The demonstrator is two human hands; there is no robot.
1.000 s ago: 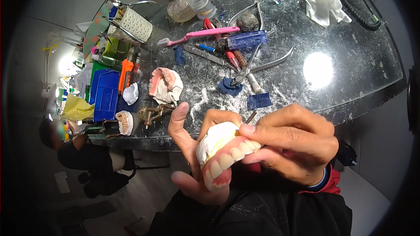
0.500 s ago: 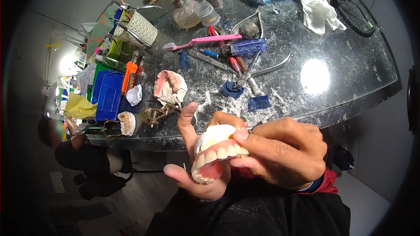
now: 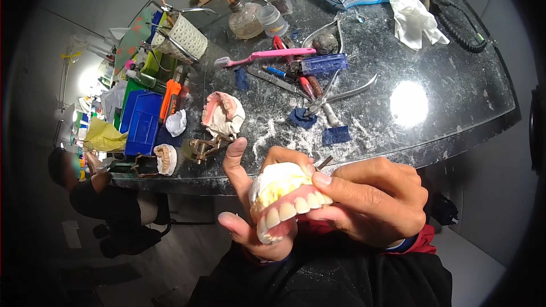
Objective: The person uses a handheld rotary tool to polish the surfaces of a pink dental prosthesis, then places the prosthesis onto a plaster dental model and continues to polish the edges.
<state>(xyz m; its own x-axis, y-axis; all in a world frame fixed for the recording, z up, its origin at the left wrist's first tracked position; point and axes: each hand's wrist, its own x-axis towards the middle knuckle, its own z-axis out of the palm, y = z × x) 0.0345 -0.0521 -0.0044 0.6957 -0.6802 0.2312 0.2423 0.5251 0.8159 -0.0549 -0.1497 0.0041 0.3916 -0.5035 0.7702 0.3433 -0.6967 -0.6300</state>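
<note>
Over the bench's near edge I hold a white plaster cast [image 3: 280,185] with yellowish patches, fitted with a pink denture [image 3: 288,211] bearing a row of cream teeth. My left hand [image 3: 244,193] cradles the cast from behind and below, its thumb and one finger sticking out to the side. With thumb and fingertips, my right hand [image 3: 375,199] pinches the right end of the denture. A short dark metal piece [image 3: 325,163] pokes out behind the right fingers; its other end is hidden.
Another cast with pink gum and teeth [image 3: 223,112] stands on a brass articulator [image 3: 203,149] left of my hands. Beyond lie pliers [image 3: 347,89], a pink toothbrush [image 3: 267,54], blue paper pieces [image 3: 336,135] and white dust. A person [image 3: 108,199] sits at far left.
The cast and denture have tilted in my hands: more yellowish plaster shows above the gum, and less of the pink palate. My left thumb and finger have shifted slightly.
</note>
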